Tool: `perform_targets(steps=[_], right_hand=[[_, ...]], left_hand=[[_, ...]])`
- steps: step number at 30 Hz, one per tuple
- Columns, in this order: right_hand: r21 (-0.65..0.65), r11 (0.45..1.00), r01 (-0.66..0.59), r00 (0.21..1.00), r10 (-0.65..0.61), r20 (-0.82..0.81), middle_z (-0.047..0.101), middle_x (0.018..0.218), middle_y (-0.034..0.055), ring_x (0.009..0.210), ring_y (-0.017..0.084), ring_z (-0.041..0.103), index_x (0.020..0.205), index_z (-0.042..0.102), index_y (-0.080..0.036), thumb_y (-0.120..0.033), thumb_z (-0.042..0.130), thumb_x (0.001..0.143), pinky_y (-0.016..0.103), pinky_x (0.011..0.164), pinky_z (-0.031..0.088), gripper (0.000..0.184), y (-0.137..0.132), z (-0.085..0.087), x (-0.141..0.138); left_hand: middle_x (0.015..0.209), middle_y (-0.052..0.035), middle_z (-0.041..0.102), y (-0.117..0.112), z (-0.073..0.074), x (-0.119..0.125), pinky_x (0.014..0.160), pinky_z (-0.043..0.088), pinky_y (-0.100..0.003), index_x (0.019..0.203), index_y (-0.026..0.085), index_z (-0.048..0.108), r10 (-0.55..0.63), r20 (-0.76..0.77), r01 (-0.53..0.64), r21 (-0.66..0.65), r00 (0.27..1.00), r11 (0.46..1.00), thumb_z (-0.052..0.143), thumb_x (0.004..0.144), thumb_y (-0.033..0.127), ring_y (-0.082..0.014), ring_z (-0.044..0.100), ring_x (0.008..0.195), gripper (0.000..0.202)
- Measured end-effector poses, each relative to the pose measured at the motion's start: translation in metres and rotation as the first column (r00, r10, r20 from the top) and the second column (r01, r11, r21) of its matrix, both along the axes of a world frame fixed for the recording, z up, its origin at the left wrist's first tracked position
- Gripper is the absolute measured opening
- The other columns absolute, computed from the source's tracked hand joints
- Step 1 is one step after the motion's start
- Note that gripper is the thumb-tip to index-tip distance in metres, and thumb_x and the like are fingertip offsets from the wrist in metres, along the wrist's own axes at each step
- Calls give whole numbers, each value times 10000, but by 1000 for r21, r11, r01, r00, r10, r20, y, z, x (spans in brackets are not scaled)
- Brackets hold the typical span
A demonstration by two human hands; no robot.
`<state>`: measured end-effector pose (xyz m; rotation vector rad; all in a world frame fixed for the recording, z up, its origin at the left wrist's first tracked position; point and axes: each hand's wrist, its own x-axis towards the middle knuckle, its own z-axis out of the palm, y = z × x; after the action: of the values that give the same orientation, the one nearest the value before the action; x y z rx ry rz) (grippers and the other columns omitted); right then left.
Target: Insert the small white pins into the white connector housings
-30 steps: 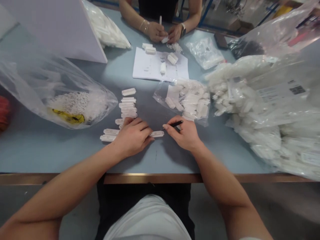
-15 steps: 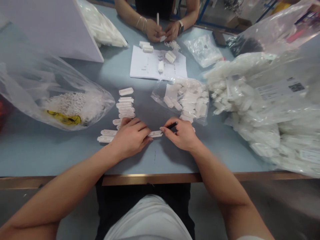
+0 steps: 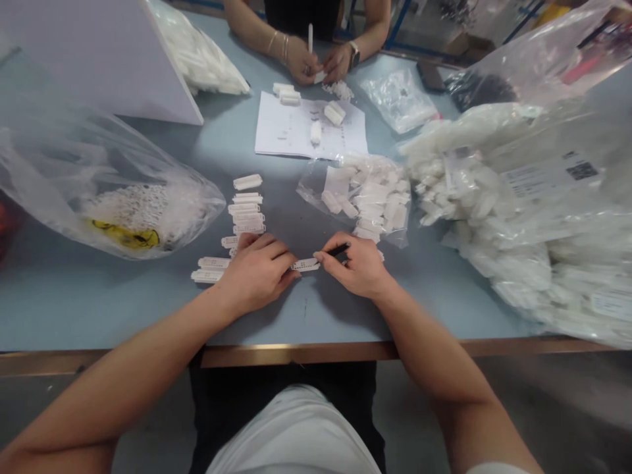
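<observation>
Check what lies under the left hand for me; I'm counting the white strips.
The left hand rests on the blue table top. White plastic strips stick out past its left side, and another strip lies at its fingertips. The palm covers whatever is beneath it.

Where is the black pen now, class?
In the head view, the pen sits in the right hand, beside the white strip next to the left hand.

The worktop [image 3: 148,309] is pale grey-blue, edged along the near side with a brass-coloured strip [image 3: 296,347]. The white plastic tag [image 3: 305,265] at its middle carries rows of small dark dots, beside a black pen [image 3: 338,249]. In the clear bag [image 3: 54,164] at the left edge, white dotted tags [image 3: 133,204] lie against a yellow patch [image 3: 126,236].
</observation>
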<state>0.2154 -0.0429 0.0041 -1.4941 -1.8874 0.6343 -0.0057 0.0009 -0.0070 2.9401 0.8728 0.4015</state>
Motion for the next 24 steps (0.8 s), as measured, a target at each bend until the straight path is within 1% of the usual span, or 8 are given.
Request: perform_targets(steps=[7,11,14,17,21,24], right_hand=[[-13,999,-51,998,51,38,665,720,6,639,123,589,797,620,-201,-344,586,879,248,611,422,168,3,-1,0],[-13,1000,-21,1000,22,15,647,686,-6,583,106,553,787,620,-200,-353,592,877,241,583,411,180,2,-1,1],[-16,1000,-17,999,18,34,651,702,-3,571,103,539,780,615,-204,-342,593,875,243,570,402,169,1,0,0],[-20,1000,-12,1000,12,16,644,683,-8,572,106,546,771,613,-208,-338,606,866,245,566,405,161,0,2,0],[28,995,96,993,-94,-67,637,663,-13,576,105,559,751,614,-209,-372,631,852,240,563,419,192,0,5,2],[47,984,173,983,-170,-74,641,665,-12,534,97,535,752,615,-212,-407,628,851,239,528,410,219,-1,7,4]], left_hand=[[869,-60,659,0,-2,0,787,398,-429,872,195,669,2,-2,-2,-6,1000,1000,557,903,368,-250,558,896,209],[866,-63,658,0,-1,0,796,403,-422,878,194,678,3,17,-2,-44,1000,999,560,901,358,-247,559,898,203],[868,-66,659,0,-1,0,813,404,-424,896,196,691,6,36,-3,-80,999,997,580,889,343,-250,559,907,184],[868,-66,658,0,-1,0,807,401,-427,897,199,697,11,42,-8,-72,999,997,584,887,349,-255,560,906,188],[873,-64,656,-1,0,0,797,397,-426,914,196,688,1,24,0,-40,1000,999,582,890,348,-253,559,892,187],[877,-67,654,-2,1,1,795,392,-426,908,184,673,-16,11,16,-15,1000,1000,585,889,323,-252,561,887,166]])
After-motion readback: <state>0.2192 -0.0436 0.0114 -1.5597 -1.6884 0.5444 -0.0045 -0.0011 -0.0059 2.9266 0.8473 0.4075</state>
